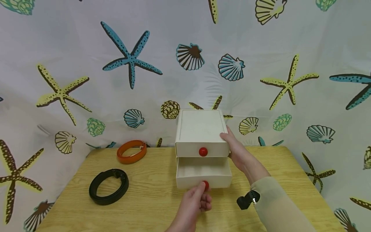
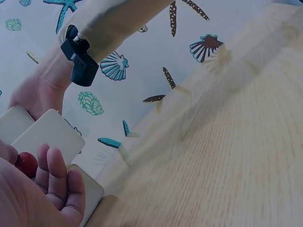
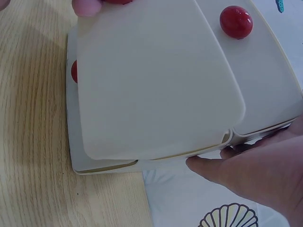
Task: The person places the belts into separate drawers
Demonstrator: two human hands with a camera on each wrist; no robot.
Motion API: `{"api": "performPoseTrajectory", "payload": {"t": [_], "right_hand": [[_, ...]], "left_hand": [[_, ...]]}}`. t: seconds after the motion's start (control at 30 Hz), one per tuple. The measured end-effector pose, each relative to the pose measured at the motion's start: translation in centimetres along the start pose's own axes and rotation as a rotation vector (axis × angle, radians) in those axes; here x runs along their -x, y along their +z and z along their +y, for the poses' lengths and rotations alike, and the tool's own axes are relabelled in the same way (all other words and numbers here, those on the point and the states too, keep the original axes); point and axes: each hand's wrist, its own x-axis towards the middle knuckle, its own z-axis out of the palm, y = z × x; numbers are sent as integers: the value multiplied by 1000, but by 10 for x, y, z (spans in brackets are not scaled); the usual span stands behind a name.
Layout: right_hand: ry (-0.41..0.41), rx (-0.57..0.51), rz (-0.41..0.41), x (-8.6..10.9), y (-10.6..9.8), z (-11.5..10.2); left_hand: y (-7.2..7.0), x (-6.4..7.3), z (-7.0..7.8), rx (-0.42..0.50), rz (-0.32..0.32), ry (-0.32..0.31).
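Note:
A small white drawer cabinet [image 1: 202,125] with red knobs stands on the wooden table. Its middle drawer [image 1: 204,181] is pulled out, and its inside looks bare in the head view. My left hand [image 1: 193,203] pinches that drawer's red knob [image 1: 206,186] between thumb and forefinger, the other fingers loosely bent. Along the cabinet's right side lies my right hand [image 1: 239,151], thumb at the top edge and fingers against the side wall. The top drawer [image 3: 265,71] is closed. Below the pulled-out drawer, the bottom drawer [image 3: 73,118] shows in the right wrist view, partly hidden.
On the table's left lie a coiled black belt [image 1: 108,199] and, farther back, a coiled orange-brown belt [image 1: 131,158]. A cloth [image 1: 162,80] printed with shells and starfish hangs behind the table [image 1: 150,199]. A black device [image 1: 248,199] is strapped to the right wrist.

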Motion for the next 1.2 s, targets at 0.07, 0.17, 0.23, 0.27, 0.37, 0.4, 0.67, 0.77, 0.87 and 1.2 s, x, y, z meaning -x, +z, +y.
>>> {"api": "performPoseTrajectory", "payload": {"t": [0.07, 0.17, 0.23, 0.27, 0.37, 0.4, 0.67, 0.77, 0.87, 1.2], "right_hand": [[3, -3, 0, 0, 0, 0], [6, -3, 0, -1, 0, 0], [7, -1, 1, -1, -1, 0], [7, -1, 1, -1, -1, 0], [5, -1, 2, -1, -1, 1], [5, -1, 2, -1, -1, 1], [3, -6, 1, -1, -1, 1], [4, -5, 2, -1, 0, 2], [4, -2, -1, -1, 0, 2], [-7, 6, -5, -2, -1, 1]], "left_hand": [[0, 2, 0, -3, 0, -13], [0, 4, 0, -9, -3, -26], [0, 4, 0, -7, -7, -29], [-1, 5, -1, -6, -9, -27], [-1, 6, -3, -5, -13, -18], [-1, 6, -4, -5, -14, -16], [-1, 12, -6, -24, -21, -26], [-2, 15, -6, -39, -33, -26], [-3, 19, -7, -48, -42, -29], [-5, 26, -11, -58, -63, -27]]}}
